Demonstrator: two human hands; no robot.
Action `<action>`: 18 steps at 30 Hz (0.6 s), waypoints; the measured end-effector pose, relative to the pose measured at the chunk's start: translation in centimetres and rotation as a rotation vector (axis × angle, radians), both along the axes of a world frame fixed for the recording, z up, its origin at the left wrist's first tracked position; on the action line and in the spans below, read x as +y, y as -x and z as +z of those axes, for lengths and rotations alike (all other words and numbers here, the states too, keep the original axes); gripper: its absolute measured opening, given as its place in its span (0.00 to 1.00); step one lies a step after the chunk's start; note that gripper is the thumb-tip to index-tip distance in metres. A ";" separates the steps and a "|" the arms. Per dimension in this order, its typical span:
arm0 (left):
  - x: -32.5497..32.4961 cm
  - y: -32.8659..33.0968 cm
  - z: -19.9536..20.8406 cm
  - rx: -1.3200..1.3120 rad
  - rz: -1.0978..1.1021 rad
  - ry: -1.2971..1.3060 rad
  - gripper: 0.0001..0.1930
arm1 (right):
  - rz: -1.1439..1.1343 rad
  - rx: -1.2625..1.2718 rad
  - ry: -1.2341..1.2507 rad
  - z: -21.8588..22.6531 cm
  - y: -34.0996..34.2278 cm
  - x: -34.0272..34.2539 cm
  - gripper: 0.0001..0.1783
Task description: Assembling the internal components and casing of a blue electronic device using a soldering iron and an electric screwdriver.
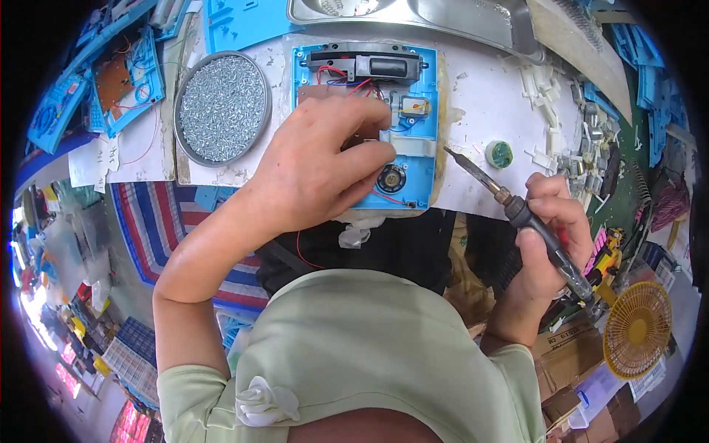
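A blue plastic casing lies on the bench before me, its inside facing up. In it are a black part along the far side, a small motor, a white plastic piece, a round speaker and red wires. My left hand reaches over the casing's left half, fingers bent and drawn together beside the white piece; whatever they grip is hidden. In my right hand is a soldering iron, its tip pointing up and left, just right of the casing and clear of it.
Left of the casing stands a round tray full of small screws. A small green-filled pot sits near the iron's tip. White plastic parts and small motors crowd the right side. A metal tray lies behind; more blue casings are stacked left.
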State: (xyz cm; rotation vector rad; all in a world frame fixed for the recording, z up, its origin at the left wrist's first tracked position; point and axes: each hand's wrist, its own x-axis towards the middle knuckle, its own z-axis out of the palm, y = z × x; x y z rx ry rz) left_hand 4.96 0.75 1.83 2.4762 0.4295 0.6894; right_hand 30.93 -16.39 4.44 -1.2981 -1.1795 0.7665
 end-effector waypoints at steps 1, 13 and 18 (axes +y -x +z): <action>0.1 -0.2 0.1 0.019 -0.017 -0.003 0.18 | -0.005 0.005 0.007 0.0 0.0 0.0 0.19; 1.3 0.6 1.2 0.118 -0.113 -0.057 0.18 | -0.064 -0.019 0.029 0.2 -1.0 -1.1 0.19; -0.2 -0.6 2.0 0.146 -0.152 -0.109 0.18 | -0.202 -0.012 -0.053 -0.4 -3.0 -3.7 0.18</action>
